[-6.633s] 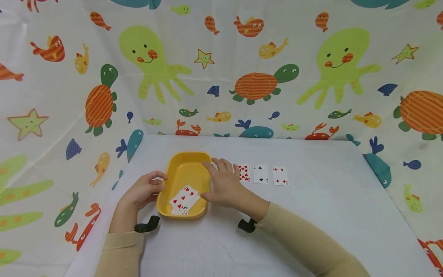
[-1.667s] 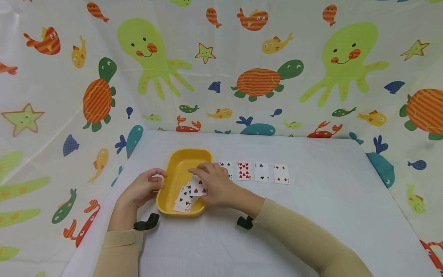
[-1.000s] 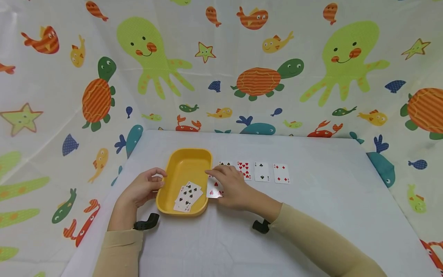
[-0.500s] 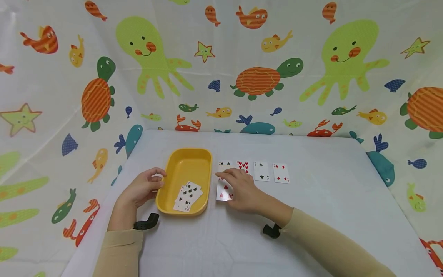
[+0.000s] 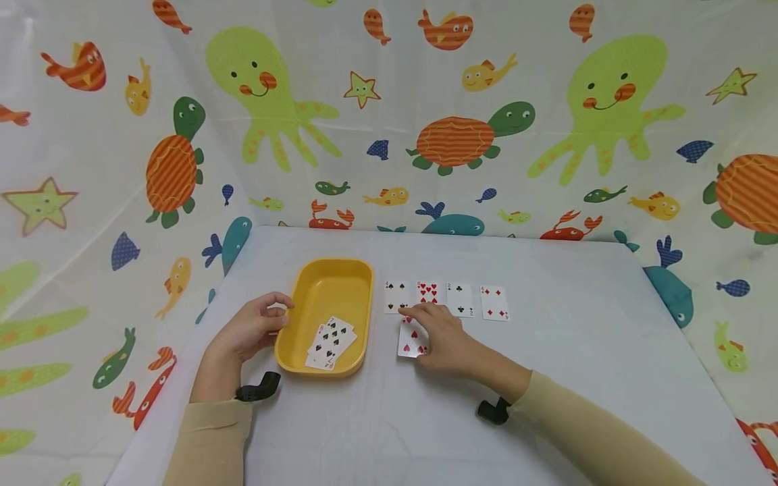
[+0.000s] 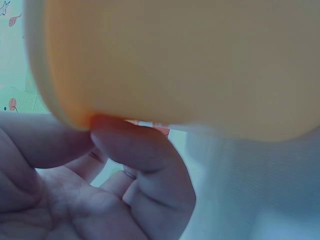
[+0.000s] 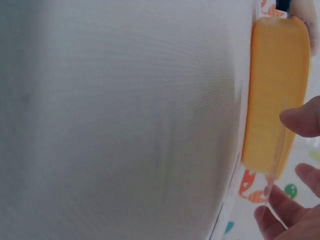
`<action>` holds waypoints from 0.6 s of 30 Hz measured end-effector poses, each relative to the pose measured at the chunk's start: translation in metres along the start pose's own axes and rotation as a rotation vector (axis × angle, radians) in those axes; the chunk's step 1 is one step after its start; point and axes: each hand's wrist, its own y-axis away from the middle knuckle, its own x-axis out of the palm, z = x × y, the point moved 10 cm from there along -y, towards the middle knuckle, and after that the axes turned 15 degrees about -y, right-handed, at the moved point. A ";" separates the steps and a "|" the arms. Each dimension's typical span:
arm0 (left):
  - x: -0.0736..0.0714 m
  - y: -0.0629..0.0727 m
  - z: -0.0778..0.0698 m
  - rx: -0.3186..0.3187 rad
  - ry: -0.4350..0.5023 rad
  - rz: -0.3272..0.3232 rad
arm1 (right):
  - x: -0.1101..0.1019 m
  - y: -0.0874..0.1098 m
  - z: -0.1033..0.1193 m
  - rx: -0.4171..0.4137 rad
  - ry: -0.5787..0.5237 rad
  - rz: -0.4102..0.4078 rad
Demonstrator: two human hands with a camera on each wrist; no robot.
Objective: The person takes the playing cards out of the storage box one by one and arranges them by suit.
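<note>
My left hand (image 5: 254, 327) holds the left rim of a yellow tray (image 5: 333, 259), its thumb and a finger meeting at the edge in the left wrist view. Inside the tray lie overlapping playing cards, a spades card (image 5: 332, 339) on top. Between thumb and fingers of my right hand (image 5: 446, 341) is a hearts playing card (image 5: 410, 343), seen nearly edge-on in the right wrist view. It is right of the tray and in front of the card row; its right part is hidden by the hand.
A row of face-up cards lies behind my right hand: a spades card (image 5: 396, 295), a partly covered hearts card (image 5: 427, 291), a clubs card (image 5: 459, 299) and a diamonds card (image 5: 495, 303). White cloth (image 5: 583, 324) covers the table; a patterned sheet (image 5: 389, 115) hangs behind.
A spades card has joined the row's left end. My right hand has lifted the hearts card out of the tray and carried it right. The left hand has stayed at the tray.
</note>
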 end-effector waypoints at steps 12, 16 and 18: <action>0.000 0.002 -0.001 -0.010 0.002 -0.005 | 0.003 0.004 -0.024 0.102 0.022 0.064; 0.000 0.003 -0.002 -0.004 -0.001 -0.003 | 0.002 0.005 -0.024 0.092 0.042 0.068; -0.001 0.004 -0.002 -0.002 -0.002 -0.004 | 0.002 0.006 -0.025 0.093 0.051 0.072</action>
